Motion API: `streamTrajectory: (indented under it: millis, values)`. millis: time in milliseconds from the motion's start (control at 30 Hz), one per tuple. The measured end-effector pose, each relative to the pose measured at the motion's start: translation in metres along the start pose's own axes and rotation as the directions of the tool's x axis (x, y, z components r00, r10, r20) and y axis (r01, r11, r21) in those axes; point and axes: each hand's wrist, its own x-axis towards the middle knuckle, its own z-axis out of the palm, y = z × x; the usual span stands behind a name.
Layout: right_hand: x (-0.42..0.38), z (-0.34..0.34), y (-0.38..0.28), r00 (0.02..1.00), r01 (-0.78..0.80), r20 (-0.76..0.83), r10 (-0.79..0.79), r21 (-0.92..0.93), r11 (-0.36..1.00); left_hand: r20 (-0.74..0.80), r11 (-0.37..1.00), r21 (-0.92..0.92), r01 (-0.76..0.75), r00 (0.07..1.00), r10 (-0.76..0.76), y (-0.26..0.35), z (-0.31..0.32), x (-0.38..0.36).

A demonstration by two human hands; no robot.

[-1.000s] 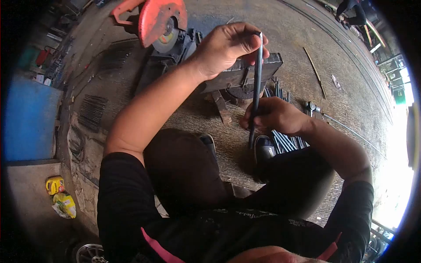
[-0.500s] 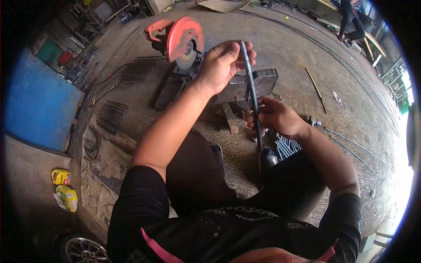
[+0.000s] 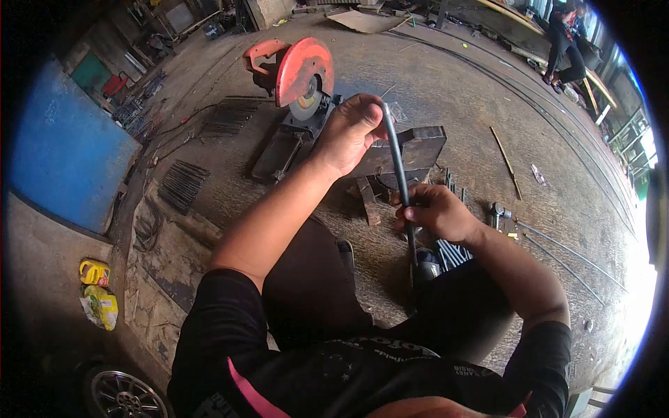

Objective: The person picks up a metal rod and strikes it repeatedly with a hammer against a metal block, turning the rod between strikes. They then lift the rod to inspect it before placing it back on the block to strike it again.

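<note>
A dark metal rod (image 3: 398,164) stands nearly upright in front of me, leaning slightly. At its upper end, my left hand (image 3: 352,134) closes on it with the thumb near the tip. Lower down, my right hand (image 3: 442,212) pinches the same rod between thumb and fingers. Past my hands is a dark metal block or beam (image 3: 421,148), with a red cut-off saw (image 3: 304,72) and its disc behind on the left. Several short rods (image 3: 453,252) lie by my shoe, partly hidden by my right hand and forearm.
Bundles of dark rods (image 3: 184,185) lie on the floor at left. A hammer-like tool (image 3: 497,211) and long thin rods (image 3: 573,254) are at right. A blue panel (image 3: 66,150), yellow packages (image 3: 100,296) and a wheel (image 3: 127,396) sit farther left. A person (image 3: 566,45) sits at far right.
Both hands and the rod sit lower in view. My left fingers, earlier visible beyond the rod's tip, are now mostly behind it. The camera view has shifted slightly.
</note>
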Motion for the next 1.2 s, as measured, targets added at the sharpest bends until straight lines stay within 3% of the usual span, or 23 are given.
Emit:
streamTrajectory:
  millis: [133,333,667,833,933,1100,1200]
  values:
    - [0.001,0.001,0.004,0.996,0.079,0.037,-0.083,0.093,0.992,-0.006,1.0,0.029,-0.004,1.0,0.004,-0.005,0.009,-0.002]
    - [0.0,0.0,0.004,0.994,0.083,0.065,-0.089,0.089,0.993,-0.043,0.996,0.068,0.058,0.998,-0.056,-0.007,0.01,-0.005]
    - [-0.002,0.0,0.006,0.997,0.002,0.071,-0.009,0.089,0.996,-0.034,0.994,0.086,0.074,0.997,-0.071,-0.007,0.018,-0.007]
    - [-0.005,0.0,-0.001,0.996,-0.019,0.088,0.0,0.218,0.976,-0.032,0.989,0.138,0.054,0.998,-0.05,-0.009,0.013,-0.006]
    - [0.0,-0.001,0.008,0.995,-0.024,0.103,-0.007,0.303,0.953,-0.111,0.981,0.172,0.085,0.992,-0.066,-0.009,0.013,-0.007]
    - [0.005,0.004,0.012,0.998,-0.056,0.025,0.052,0.168,0.984,-0.213,0.953,0.277,0.123,0.975,-0.064,-0.012,0.015,-0.008]
    - [0.008,0.002,0.02,0.999,-0.032,-0.016,0.034,0.105,0.994,-0.184,0.934,0.327,0.143,0.979,-0.085,-0.013,0.015,-0.009]
